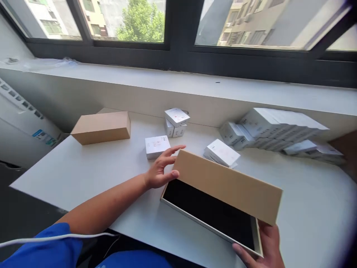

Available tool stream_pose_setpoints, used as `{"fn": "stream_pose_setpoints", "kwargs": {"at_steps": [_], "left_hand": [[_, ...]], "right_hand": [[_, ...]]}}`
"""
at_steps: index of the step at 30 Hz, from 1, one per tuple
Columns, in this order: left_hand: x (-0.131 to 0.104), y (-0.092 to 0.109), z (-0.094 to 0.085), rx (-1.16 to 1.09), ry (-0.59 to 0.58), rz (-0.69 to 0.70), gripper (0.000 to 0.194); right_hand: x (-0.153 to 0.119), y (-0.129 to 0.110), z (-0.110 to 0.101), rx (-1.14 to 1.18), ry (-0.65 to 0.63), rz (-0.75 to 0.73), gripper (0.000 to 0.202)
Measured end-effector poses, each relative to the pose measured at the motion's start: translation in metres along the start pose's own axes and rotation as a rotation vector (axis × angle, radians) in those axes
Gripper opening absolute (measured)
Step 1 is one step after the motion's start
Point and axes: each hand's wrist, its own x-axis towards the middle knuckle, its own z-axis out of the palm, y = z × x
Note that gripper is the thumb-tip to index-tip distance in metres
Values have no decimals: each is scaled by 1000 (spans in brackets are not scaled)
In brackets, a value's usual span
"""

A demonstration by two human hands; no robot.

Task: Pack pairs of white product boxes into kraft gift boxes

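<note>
A long cardboard box (212, 227) with a black inside lies slantwise on the white table, close to me. Its brown lid (227, 182) is tilted up along the far side. My left hand (161, 169) is at the lid's left end, thumb on the front corner and fingers around the edge, partly hidden behind it. At the other end, my right hand (267, 247) grips the box, its thumb along the near rim and its fingers mostly out of sight. Just beyond my left hand is a small white box (157, 146).
A closed brown carton (103, 127) stands at the table's back left. Small white boxes (177, 118) are stacked mid-back, with a larger stack (276, 126) at right. Another white box (222, 152) lies behind the lid. A white cable (55, 238) crosses my left sleeve.
</note>
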Motion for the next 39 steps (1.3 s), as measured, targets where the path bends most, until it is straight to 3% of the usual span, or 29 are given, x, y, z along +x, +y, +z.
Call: {"fn": "stream_pose_setpoints", "kwargs": {"at_steps": [5,12,15,18,21,25,29,34,39], "left_hand": [[-8,-18,2,-66,15,-96,68],[-8,-28,7,-151,58,-147,80],[-7,-29,7,-190,141,-134,85],[-6,-23,5,-50,214,-70,72],[-5,-13,1,170,163,19,58],[-5,-4,-6,349,42,222,52],[-10,-7,-7,380,78,332,64],[-16,-13,-5,256,65,162,89],[-16,-17,-4,38,-144,-171,74]], "right_hand": [[2,-9,4,94,-26,44,84],[2,11,1,125,-70,6,89],[3,11,1,148,-80,30,89],[4,9,1,154,-82,26,86],[6,8,3,161,-69,9,85],[9,-1,5,104,-85,18,93],[15,-22,6,58,-116,9,95],[19,-35,7,96,-112,-7,92],[18,-36,9,91,-92,-5,91]]}}
